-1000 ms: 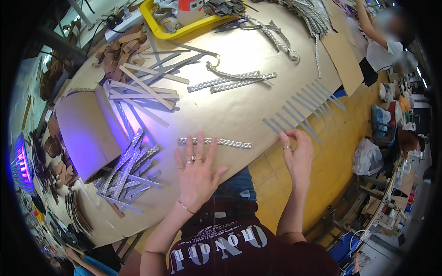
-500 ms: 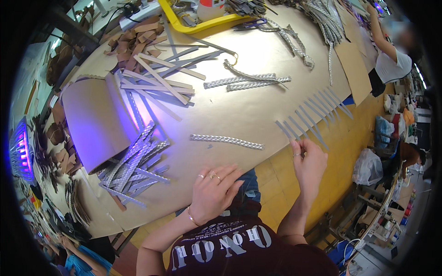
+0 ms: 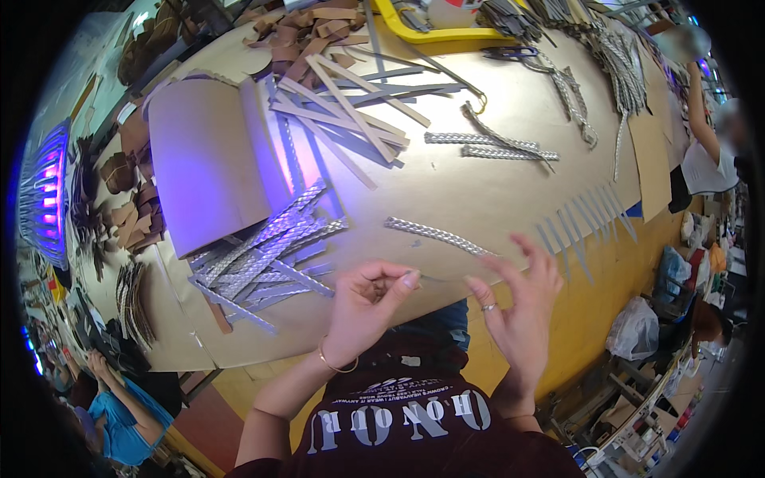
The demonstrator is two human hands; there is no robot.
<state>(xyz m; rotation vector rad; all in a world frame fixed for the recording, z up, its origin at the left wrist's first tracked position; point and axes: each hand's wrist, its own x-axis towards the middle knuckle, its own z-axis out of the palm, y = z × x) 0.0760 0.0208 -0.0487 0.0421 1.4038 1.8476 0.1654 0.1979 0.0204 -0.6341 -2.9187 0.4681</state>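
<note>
My left hand (image 3: 365, 301) is closed in a pinch near the table's front edge. A thin grey strip (image 3: 434, 278) sticks out of its fingertips toward the right. My right hand (image 3: 522, 315) is open, with thumb and fingers spread, just right of that strip. Its fingers are close to the right end of a silvery braided strap (image 3: 434, 233) lying on the table; whether they touch it I cannot tell. Farther right, a row of narrow grey strips (image 3: 575, 245) lies side by side, their ends hanging over the table edge.
A heap of braided straps (image 3: 263, 259) lies left, beside a curved brown sheet (image 3: 207, 159). Beyond are loose flat strips (image 3: 351, 107), brown scraps (image 3: 311, 36), a yellow tray (image 3: 446, 37), snips (image 3: 510, 53) and more braids (image 3: 502, 151). A co-worker (image 3: 713, 167) stands at right.
My right hand has left the row of grey strips, moved left and spread its fingers. My left hand, flat before, now pinches a thin grey strip. The whole view has shifted.
</note>
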